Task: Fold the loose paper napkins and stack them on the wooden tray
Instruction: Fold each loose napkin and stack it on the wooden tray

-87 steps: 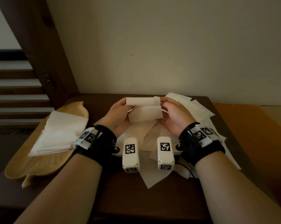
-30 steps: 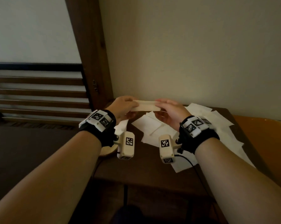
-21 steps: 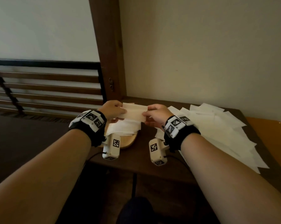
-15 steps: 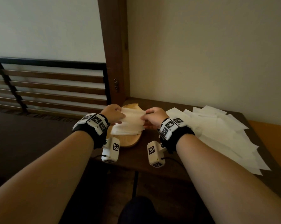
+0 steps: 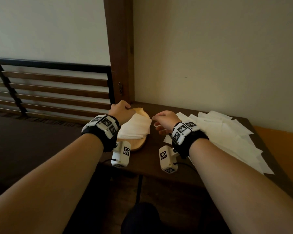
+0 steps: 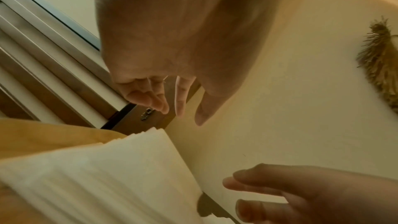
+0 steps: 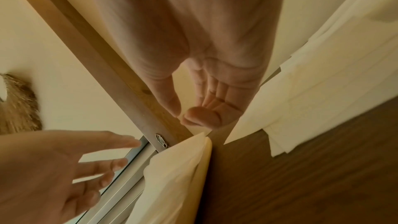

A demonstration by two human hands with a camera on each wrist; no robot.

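A stack of folded white napkins (image 5: 136, 128) lies on the light wooden tray (image 5: 139, 146) at the table's left end. My left hand (image 5: 125, 109) hovers just above the stack's far left corner, fingers relaxed and empty; the left wrist view shows its fingertips (image 6: 163, 106) apart over the stack (image 6: 96, 176). My right hand (image 5: 156, 122) hangs just right of the stack, loosely curled and holding nothing. In the right wrist view its thumb and forefinger (image 7: 178, 106) nearly meet with no paper between them. Several loose unfolded napkins (image 5: 226, 132) spread over the table to the right.
The dark wooden table (image 5: 152, 159) stands against a pale wall. A brown wooden post (image 5: 119, 65) rises right behind the tray, with a slatted railing (image 5: 49, 86) to its left. An orange surface (image 5: 280, 149) lies beyond the table's right edge.
Both hands carried the folded napkin left to the tray, laid it on the stack and let go. They have since drawn apart, the right one moving back to the right.
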